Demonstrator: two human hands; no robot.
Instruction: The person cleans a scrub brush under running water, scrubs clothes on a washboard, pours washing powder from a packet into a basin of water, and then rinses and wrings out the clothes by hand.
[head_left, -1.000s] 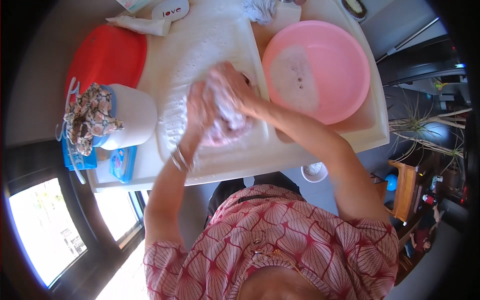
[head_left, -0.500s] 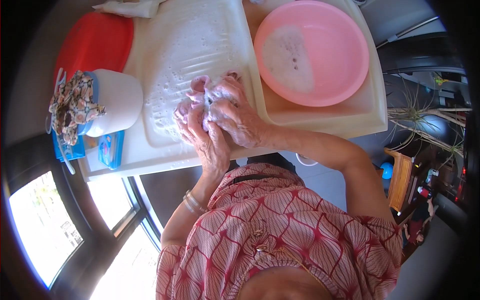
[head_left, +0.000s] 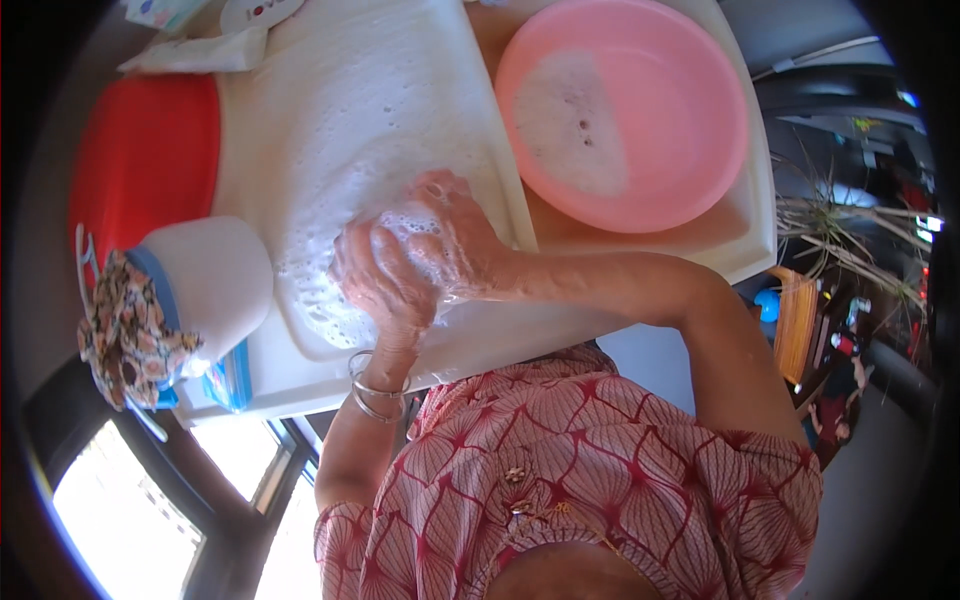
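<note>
My left hand [head_left: 385, 272] and my right hand [head_left: 462, 235] press together low over a white ribbed wash board [head_left: 480, 330]. Their fingers are bent inward and closed around a wet pinkish cloth, now nearly hidden by the fingers and lather. White foam [head_left: 408, 222] fills the gap between the hands and coats the fingers. More suds spread over the board around them. Two bracelets [head_left: 378, 385] circle my left wrist.
On the right, a pink basin [head_left: 690, 110] holds some foam. At the left are a red basin [head_left: 150, 150], a white tub [head_left: 220, 280] with a patterned cloth [head_left: 130, 335] over it, and a blue box [head_left: 230, 378]. A white packet [head_left: 200, 52] lies at the far left.
My hands have drawn closer together, and the cloth that showed between and beyond them is now mostly covered. Foam around them has grown thicker. The view has shifted slightly.
</note>
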